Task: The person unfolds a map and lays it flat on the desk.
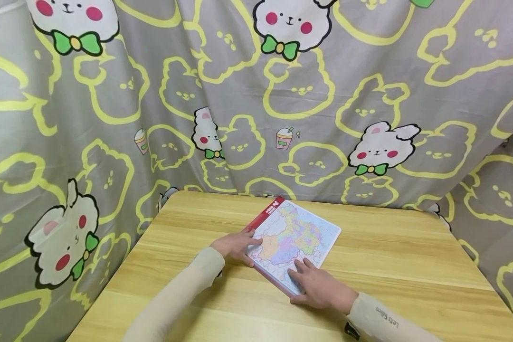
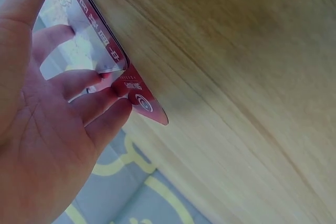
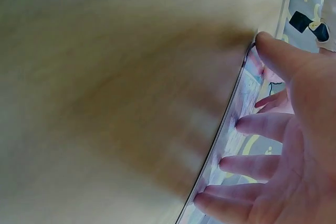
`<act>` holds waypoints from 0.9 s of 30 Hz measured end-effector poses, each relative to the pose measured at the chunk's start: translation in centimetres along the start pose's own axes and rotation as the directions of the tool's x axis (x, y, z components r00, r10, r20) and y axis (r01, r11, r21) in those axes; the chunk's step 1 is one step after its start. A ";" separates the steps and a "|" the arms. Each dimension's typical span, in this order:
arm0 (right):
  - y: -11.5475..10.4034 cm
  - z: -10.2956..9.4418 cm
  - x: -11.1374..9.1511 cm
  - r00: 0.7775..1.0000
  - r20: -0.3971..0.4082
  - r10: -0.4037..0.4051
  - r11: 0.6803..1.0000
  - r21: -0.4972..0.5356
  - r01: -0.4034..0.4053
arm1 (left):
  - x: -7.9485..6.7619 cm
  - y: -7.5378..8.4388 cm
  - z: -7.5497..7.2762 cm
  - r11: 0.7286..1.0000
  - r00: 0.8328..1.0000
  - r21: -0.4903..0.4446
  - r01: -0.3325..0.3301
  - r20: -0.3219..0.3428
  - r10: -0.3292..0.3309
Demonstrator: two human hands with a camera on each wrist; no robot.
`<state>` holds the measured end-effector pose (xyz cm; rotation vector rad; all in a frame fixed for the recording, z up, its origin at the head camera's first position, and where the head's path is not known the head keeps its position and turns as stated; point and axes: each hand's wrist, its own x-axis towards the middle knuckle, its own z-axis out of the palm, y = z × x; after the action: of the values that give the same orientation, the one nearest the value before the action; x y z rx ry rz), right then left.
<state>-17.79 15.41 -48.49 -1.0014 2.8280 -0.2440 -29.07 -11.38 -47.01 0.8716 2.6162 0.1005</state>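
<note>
A flat, rectangular map box [image 1: 288,237] lies at an angle on the wooden table, its pastel-coloured map facing up. A red strip with white lettering runs along its far-left side. My left hand [image 1: 235,244] rests at that side, fingers on the printed face and thumb down by the near edge. In the left wrist view its fingertips touch the box's corner [image 2: 147,103], where a red layer shows past the clear-looking top. My right hand [image 1: 320,285] rests on the near right part. Its spread fingertips touch the map face, and the thumb [image 3: 278,56] sits at the corner.
The light wood table [image 1: 393,256] extends around the box on every side. Behind it and along the left hangs a grey curtain [image 1: 239,95] with yellow outlines and white bunny faces. Pale sleeves cover both forearms.
</note>
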 end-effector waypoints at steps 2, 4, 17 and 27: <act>0.0 0.1 0.0 1.000 0.008 0.006 1.000 -0.008 -0.006 | 0.0 0.0 0.0 1.000 1.000 0.001 -0.001 0.001 0.001; 0.0 0.2 0.0 1.000 0.012 0.009 1.000 -0.008 -0.009 | -0.1 0.0 0.1 1.000 1.000 0.002 0.000 0.001 0.000; 0.5 -0.3 -0.6 1.000 0.002 0.015 1.000 0.020 -0.015 | -0.5 0.4 0.3 0.997 1.000 0.072 0.007 0.014 -0.008; 1.0 -0.3 -1.0 1.000 0.005 0.019 0.999 0.028 -0.019 | -1.2 0.8 0.8 0.997 1.000 0.077 -0.007 0.001 0.007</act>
<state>-17.67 16.83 -48.34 -0.9678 2.8203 -0.2784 -27.47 -11.50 -47.26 0.9063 2.6323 0.0012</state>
